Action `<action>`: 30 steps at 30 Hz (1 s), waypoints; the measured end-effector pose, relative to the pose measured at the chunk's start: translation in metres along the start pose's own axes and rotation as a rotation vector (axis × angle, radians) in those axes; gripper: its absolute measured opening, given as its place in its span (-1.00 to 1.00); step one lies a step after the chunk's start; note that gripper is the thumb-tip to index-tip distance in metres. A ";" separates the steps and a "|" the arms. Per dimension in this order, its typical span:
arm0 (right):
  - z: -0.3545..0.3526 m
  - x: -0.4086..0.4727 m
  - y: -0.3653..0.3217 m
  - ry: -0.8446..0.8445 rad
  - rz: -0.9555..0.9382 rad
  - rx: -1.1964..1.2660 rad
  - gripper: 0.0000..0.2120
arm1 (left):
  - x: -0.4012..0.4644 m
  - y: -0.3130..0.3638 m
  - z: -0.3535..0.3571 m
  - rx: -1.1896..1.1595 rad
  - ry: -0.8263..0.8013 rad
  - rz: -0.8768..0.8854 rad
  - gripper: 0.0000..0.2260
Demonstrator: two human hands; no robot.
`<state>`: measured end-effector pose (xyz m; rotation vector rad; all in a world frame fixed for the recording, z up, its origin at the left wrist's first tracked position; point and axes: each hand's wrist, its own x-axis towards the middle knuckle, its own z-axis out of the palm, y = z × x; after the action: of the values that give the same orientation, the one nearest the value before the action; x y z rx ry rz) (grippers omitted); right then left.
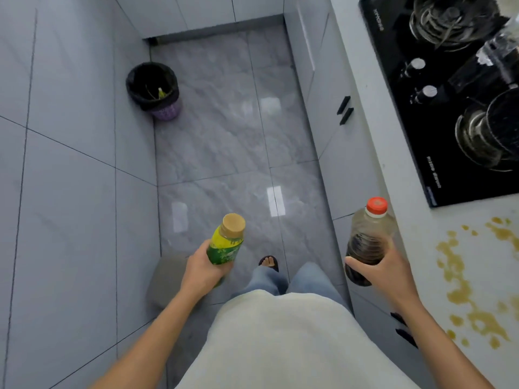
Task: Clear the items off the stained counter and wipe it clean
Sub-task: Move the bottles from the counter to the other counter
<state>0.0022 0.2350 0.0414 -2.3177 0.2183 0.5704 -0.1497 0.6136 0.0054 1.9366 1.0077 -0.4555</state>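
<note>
My left hand [202, 269] grips a green and yellow drink bottle [227, 240] with a tan cap, held upright over the floor. My right hand [389, 272] holds a clear plastic bottle [368, 240] with a red cap, about half full of dark liquid, just off the counter's front edge. The white counter [415, 248] runs along the right, and yellow-brown stains [463, 279] are spattered across its near part.
A black glass gas hob [415, 88] with two burners is set into the counter further along, with a dark pot on the nearer burner. A purple bin with a black liner [153, 88] stands on the grey tiled floor by the left wall. Grey cabinet doors line the counter front.
</note>
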 end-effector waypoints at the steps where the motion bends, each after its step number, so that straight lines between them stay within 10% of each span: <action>1: 0.001 0.005 -0.005 -0.004 0.007 -0.006 -0.33 | 0.012 0.009 -0.006 -0.016 0.010 0.000 -0.51; 30: 0.039 0.344 -0.280 -0.147 -0.116 -0.032 -0.35 | 0.244 0.138 -0.117 -0.080 0.145 -0.209 -0.62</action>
<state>0.3823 0.4667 0.0310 -2.2898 0.0044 0.6865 0.0984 0.7871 -0.0133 1.8216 1.3099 -0.3888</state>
